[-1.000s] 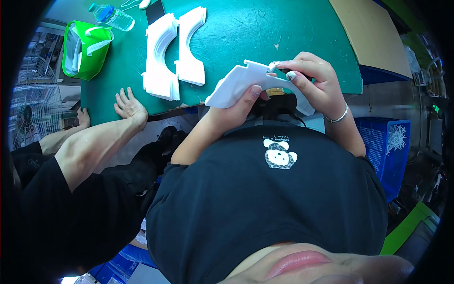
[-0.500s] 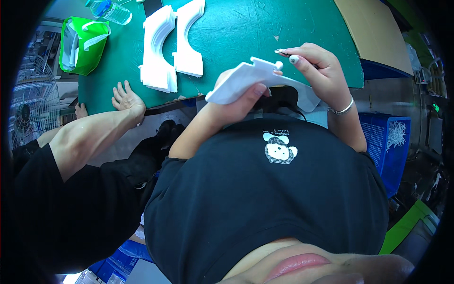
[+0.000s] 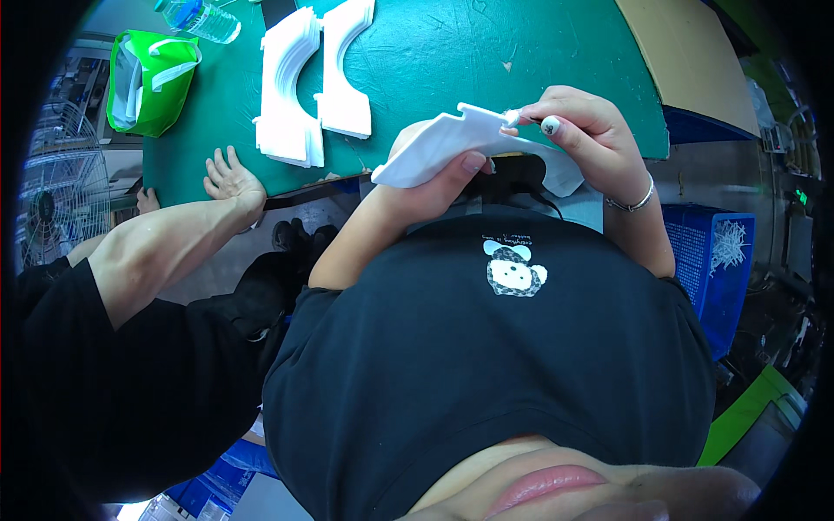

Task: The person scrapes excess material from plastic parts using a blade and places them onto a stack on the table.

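One panel (image 3: 443, 143), long axis crosswise, hollow bodyward, in left hand (image 3: 439, 191); right hand (image 3: 601, 143) pinches one dark tool (image 3: 533, 120). Two white stacks (image 3: 285, 113).

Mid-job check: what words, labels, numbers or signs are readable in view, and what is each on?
Shirt: small pale lettering by the cartoon print; I'm not copying the wording.
Bottle: blue label, too blurred to read.
Far right: lit green marks, too small to read.
White piece in the left hand: no lettering visible.
White stacks: none visible.
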The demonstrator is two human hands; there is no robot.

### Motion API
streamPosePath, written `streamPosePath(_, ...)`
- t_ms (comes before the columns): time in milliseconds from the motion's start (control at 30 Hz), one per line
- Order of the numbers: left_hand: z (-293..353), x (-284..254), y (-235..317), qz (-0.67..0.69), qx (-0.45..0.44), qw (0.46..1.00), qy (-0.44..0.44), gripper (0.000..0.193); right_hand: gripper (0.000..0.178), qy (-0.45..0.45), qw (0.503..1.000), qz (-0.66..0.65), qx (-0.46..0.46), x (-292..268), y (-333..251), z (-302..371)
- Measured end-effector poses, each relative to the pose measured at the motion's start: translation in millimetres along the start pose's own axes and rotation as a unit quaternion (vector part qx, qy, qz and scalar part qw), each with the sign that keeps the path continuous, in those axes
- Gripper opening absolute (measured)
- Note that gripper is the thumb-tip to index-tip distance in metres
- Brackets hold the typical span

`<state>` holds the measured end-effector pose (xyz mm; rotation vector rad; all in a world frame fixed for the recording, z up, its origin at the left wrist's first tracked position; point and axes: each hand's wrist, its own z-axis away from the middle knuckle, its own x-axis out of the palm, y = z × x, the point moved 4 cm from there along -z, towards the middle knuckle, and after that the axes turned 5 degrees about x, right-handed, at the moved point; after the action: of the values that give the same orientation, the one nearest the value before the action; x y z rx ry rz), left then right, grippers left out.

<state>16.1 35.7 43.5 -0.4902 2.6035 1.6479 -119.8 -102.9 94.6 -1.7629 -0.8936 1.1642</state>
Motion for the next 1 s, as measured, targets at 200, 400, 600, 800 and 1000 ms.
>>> streamPosePath(200,-3.6,4.1,8.5,-0.013,0.077,0.997,-0.024,0.02,0.023,0.017,0.987,0.146,0.061,-0.5,7.2,-2.5)
streamPosePath(400,-3.3,1.3,0.1,-0.012,0.003,0.999,-0.045,0.036,0.024,0.036,0.995,0.069,0.06,-6.2,9.6,0.3)
streamPosePath(600,-1.8,4.3,3.0,0.083,-0.014,0.996,0.021,0.027,0.022,0.055,0.997,0.058,-0.018,-6.5,3.6,3.3)
streamPosePath(800,-2.1,4.1,5.0,0.156,-0.03,0.984,0.077,0.027,0.021,0.107,0.979,0.16,-0.066,-1.0,-7.2,2.8)
streamPosePath(1000,-2.5,3.2,2.0,0.125,-0.032,0.989,0.072,0.025,0.021,0.124,0.97,0.195,-0.074,1.5,-8.2,1.3)
